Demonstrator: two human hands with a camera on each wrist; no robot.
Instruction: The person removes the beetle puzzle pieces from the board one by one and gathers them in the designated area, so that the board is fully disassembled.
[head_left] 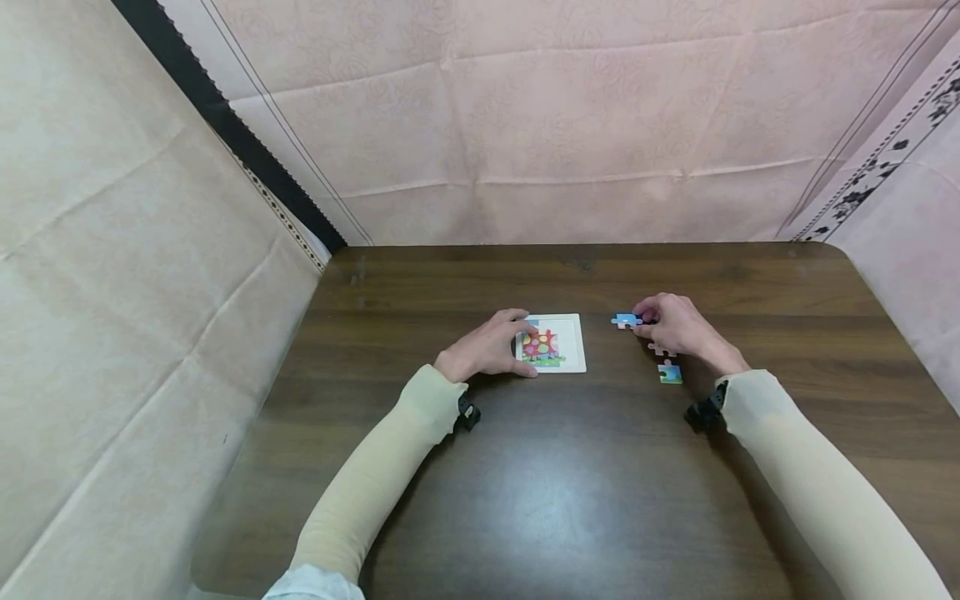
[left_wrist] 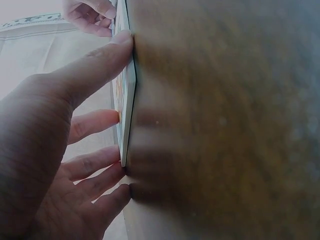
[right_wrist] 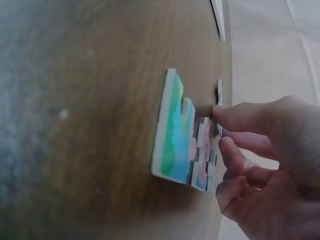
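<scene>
A white-framed jigsaw puzzle board (head_left: 572,343) lies on the table with a red, spotted picture partly filled in. My left hand (head_left: 491,346) holds it at its left side, thumb at the near edge and fingers toward the far edge, one fingertip over the picture. To the right, my right hand (head_left: 675,325) pinches a blue puzzle piece (head_left: 625,320) by its right end between thumb and finger. Just below that hand lie a pinkish piece (head_left: 663,350), partly covered by it, and a blue-green piece (head_left: 670,373). In the right wrist view the blue-green piece (right_wrist: 172,135) stands nearest the camera.
The brown wooden table (head_left: 525,467) spans the view under both arms. Pale patterned cloth (head_left: 562,125) hangs behind its far edge, and more cloth (head_left: 135,317) covers the left side. A dark camera (head_left: 468,412) is strapped at the left wrist, another (head_left: 705,408) at the right.
</scene>
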